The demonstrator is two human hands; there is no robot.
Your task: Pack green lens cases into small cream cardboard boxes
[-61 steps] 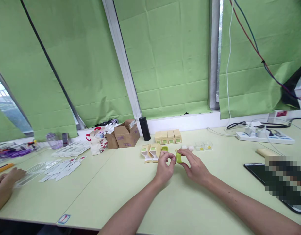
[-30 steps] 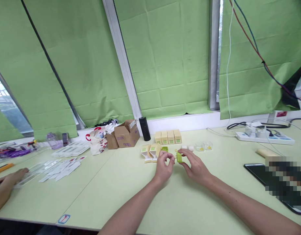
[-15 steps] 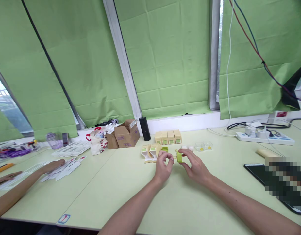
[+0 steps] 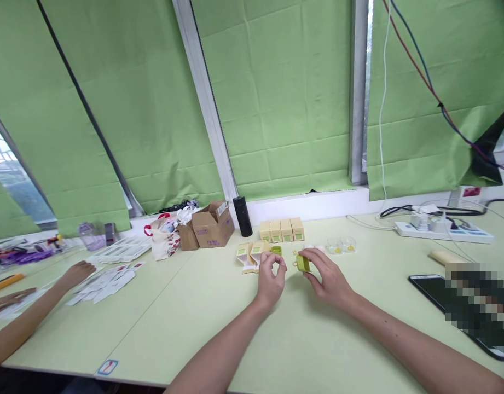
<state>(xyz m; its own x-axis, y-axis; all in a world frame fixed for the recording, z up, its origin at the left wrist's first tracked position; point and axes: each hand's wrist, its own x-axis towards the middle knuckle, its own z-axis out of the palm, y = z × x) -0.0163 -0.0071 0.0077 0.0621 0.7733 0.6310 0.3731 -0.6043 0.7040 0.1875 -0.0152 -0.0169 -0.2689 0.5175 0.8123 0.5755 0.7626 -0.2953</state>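
Observation:
Between the thumb and fingers of my right hand [image 4: 323, 276] is a small green case [image 4: 303, 264], tilted, with a little loop on its left side. Just left of it, my left hand [image 4: 272, 276] is closed in a pinch, apart from the case. Whatever its fingertips may hold is too small to make out. Behind my left hand lies another green piece [image 4: 276, 249], shaped like a shallow tray. Two cream boxes with open flaps [image 4: 252, 254] stand beside it. Pale round pieces, partly hidden by my right hand, and two clear cups with yellow centres [image 4: 342, 245] sit beyond.
Several closed cream boxes [image 4: 281, 230] stand in a row behind. A black cylinder [image 4: 242, 216] and a cardboard box [image 4: 213, 225] are at the back. To the right lie a phone [image 4: 428, 284] and a power strip [image 4: 444, 232]. A co-worker's hands [image 4: 77, 273] work over papers at left.
My left hand has drawn back leftward from the green case, and the case has turned in my right hand. The co-worker's arm has reached forward over the papers.

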